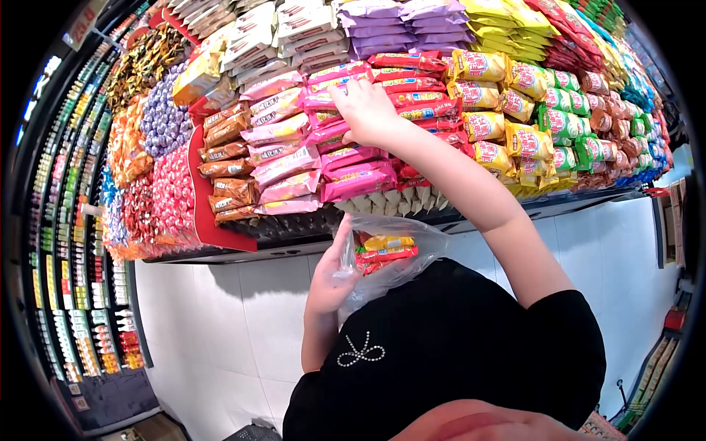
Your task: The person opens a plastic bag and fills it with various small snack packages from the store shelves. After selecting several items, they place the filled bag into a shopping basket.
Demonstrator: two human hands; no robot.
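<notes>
My right hand (365, 114) is over the pink packets (360, 181), fingers bent; I cannot tell whether they pinch one. My left hand (331, 275) grips the plastic bag (430, 237) nearer me.

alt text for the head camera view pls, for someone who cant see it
A person's right hand reaches onto pink packets in a crowded snack display; the left hand holds a clear plastic bag with red and yellow packets inside. Stocked shelves stand at left.

pale tiled floor (213, 331) | stocked shelves (73, 220), left | bright strip (42, 88), upper left | shelving (651, 375), right
</notes>
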